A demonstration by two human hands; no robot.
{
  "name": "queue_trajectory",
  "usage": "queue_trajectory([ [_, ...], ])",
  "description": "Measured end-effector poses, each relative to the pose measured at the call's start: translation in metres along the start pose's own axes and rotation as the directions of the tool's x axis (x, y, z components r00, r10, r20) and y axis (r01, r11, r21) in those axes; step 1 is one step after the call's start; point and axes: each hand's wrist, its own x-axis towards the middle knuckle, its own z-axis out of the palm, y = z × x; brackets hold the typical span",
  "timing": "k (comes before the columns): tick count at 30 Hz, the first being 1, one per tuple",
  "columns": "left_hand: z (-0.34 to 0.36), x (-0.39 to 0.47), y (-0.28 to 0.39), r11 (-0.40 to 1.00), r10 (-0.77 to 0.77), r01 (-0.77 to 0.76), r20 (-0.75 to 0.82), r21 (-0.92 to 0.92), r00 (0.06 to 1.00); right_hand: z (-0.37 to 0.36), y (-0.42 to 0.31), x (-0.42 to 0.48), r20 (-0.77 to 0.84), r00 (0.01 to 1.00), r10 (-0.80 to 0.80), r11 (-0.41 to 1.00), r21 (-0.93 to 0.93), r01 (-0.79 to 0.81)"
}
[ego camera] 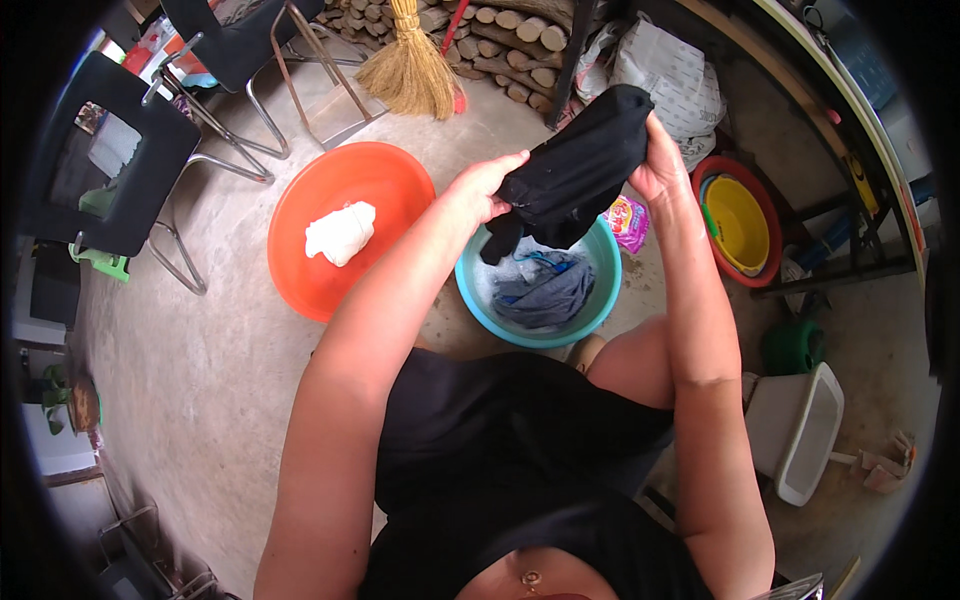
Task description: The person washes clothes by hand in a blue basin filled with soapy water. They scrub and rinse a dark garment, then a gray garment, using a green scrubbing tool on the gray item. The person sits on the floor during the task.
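Note:
A black cloth garment (pixel 581 169) is stretched between my two hands above a turquoise basin (pixel 540 339). My left hand (pixel 489 182) grips its lower left end, and my right hand (pixel 661 159) holds the upper right end. Part of the garment hangs down over the basin's far left side. Inside the basin, a grey-blue garment (pixel 551 294) with a bright blue cord lies in sudsy water. To the left stands an orange basin (pixel 300 274) with a bunched white cloth (pixel 343 232) in it. A pink and purple packet (pixel 628 223) bearing writing lies just beyond the turquoise basin.
Black chairs (pixel 127 150) with metal legs stand at the left. A straw broom (pixel 411 75) rests before stacked firewood (pixel 510 45). At the right are a white sack (pixel 667 75), nested red and yellow basins (pixel 739 225), a green container (pixel 793 346) and a white tub (pixel 810 435).

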Motion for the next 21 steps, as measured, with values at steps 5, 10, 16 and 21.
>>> queue_trajectory([
  [5,0.003,-0.015,0.001,0.963,0.082,-0.037,-0.16,0.266,0.984,0.026,-0.002,-0.004,0.215,0.975,0.048,0.973,0.209,-0.094],
  [10,-0.004,-0.018,-0.003,0.691,0.106,-0.159,0.119,0.705,0.987,0.028,0.006,-0.003,0.257,0.965,0.055,0.956,0.266,-0.125],
  [16,0.026,-0.02,-0.034,0.629,0.245,-0.424,0.351,0.652,0.904,0.032,0.003,0.001,0.281,0.959,-0.02,0.976,0.214,-0.042],
  [21,0.012,-0.002,-0.014,0.543,0.439,-0.396,0.152,0.74,0.886,0.009,-0.024,-0.001,0.187,0.975,-0.122,0.991,0.078,0.109],
])
